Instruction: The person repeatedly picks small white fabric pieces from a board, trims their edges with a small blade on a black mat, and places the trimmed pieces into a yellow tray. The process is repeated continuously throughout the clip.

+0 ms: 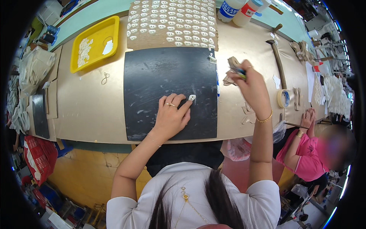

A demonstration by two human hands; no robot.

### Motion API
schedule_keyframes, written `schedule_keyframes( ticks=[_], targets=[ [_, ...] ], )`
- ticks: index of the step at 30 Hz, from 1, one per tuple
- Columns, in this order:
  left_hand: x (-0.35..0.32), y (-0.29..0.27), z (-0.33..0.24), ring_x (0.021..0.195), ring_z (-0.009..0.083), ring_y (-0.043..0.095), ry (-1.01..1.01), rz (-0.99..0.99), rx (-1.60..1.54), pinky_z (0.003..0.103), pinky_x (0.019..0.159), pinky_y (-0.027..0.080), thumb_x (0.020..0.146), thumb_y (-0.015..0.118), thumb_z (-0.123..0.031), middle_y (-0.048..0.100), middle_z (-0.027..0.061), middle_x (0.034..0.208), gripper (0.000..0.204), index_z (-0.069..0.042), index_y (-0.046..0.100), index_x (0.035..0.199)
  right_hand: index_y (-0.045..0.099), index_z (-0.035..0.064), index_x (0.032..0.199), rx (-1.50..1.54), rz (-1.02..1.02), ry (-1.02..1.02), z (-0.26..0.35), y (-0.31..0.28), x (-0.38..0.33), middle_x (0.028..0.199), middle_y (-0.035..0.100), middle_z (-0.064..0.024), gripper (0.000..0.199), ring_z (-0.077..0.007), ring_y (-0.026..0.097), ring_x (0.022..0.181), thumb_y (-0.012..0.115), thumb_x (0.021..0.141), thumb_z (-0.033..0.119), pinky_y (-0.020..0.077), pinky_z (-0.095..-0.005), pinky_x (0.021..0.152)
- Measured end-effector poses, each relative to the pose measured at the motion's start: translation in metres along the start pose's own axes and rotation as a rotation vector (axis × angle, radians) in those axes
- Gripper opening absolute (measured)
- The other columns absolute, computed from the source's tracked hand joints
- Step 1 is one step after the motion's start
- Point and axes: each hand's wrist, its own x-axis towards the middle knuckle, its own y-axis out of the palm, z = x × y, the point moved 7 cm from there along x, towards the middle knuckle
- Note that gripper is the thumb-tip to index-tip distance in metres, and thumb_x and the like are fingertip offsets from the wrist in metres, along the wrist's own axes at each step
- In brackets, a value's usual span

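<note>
My left hand (171, 116) rests palm-down on the black mat (152, 72), fingers loosely spread. Its index fingertip touches the edge of a small white teardrop-shaped piece (192, 97), which has a dark slot in its middle. Raised to the right of the mat, my right hand (250, 84) is closed around a small green and blue tool (241, 73). Motion blurs that tool, so its kind is unclear. Just beyond it lies a stack of brown, curved flat pieces (233, 61), partly covered by the tool and fingers.
Rows of similar white pieces (190, 23) cover a brown board behind the mat. A yellow tray (114, 42) stands far left. Bottles (228, 9), a hammer (277, 61) and a tape roll (283, 98) lie toward the right. A person in pink (305, 152) sits at right.
</note>
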Motion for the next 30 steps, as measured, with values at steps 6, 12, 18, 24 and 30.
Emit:
schedule_keyframes(
  ticks=[6, 12, 18, 24, 30],
  targets=[
    [-0.004, -0.006, 0.005, 0.109, 0.0311, 0.059, -0.07, -0.066, -0.115, 0.046, 0.097, 0.043, 0.082, 0.073, -0.007, 0.06, 0.0108, 0.116, 0.033, -0.007, 0.07, 0.115, 0.074, 0.0006, 0.095, -0.025, -0.247, 0.118, -0.131, -0.001, -0.021, 0.088, 0.06, -0.0116, 0.014, -0.0286, 0.061, 0.074, 0.074, 0.09, 0.014, 0.0499, -0.0365, 0.069],
    [-0.008, -0.006, 0.007, 0.109, 0.0287, 0.059, -0.111, -0.062, -0.114, 0.044, 0.098, 0.042, 0.081, 0.073, -0.004, 0.06, 0.0098, 0.118, 0.037, -0.008, 0.069, 0.118, 0.078, 0.006, 0.109, -0.138, -0.28, 0.068, -0.132, 0.019, -0.019, 0.094, 0.057, -0.0092, 0.025, -0.0238, 0.059, 0.076, 0.078, 0.086, 0.015, 0.0503, -0.0361, 0.071],
    [-0.008, -0.003, 0.009, 0.109, 0.0273, 0.059, -0.088, -0.055, -0.094, 0.043, 0.097, 0.042, 0.082, 0.072, -0.002, 0.06, 0.0087, 0.119, 0.038, -0.008, 0.069, 0.119, 0.075, 0.0033, 0.101, -0.117, -0.297, 0.045, -0.132, 0.027, -0.018, 0.103, 0.058, -0.0074, 0.021, -0.026, 0.065, 0.079, 0.078, 0.08, 0.003, 0.0532, -0.0398, 0.072],
    [-0.005, -0.005, 0.008, 0.108, 0.0269, 0.059, -0.091, -0.07, -0.121, 0.042, 0.097, 0.042, 0.081, 0.071, -0.001, 0.061, 0.0081, 0.119, 0.038, -0.008, 0.069, 0.118, 0.068, 0.0011, 0.097, -0.104, -0.298, 0.064, -0.129, 0.029, -0.023, 0.101, 0.066, -0.0093, 0.009, -0.0297, 0.068, 0.081, 0.07, 0.088, 0.003, 0.0526, -0.0404, 0.07],
    [-0.004, -0.006, 0.007, 0.107, 0.0271, 0.06, -0.088, -0.075, -0.127, 0.043, 0.096, 0.042, 0.08, 0.072, -0.001, 0.062, 0.0081, 0.118, 0.038, -0.01, 0.07, 0.118, 0.069, 0.0046, 0.113, 0.353, -0.174, 0.074, -0.11, 0.027, -0.016, 0.087, 0.073, -0.0093, 0.019, -0.019, 0.067, 0.077, 0.064, 0.098, 0.013, 0.051, -0.0311, 0.073]
  ],
)
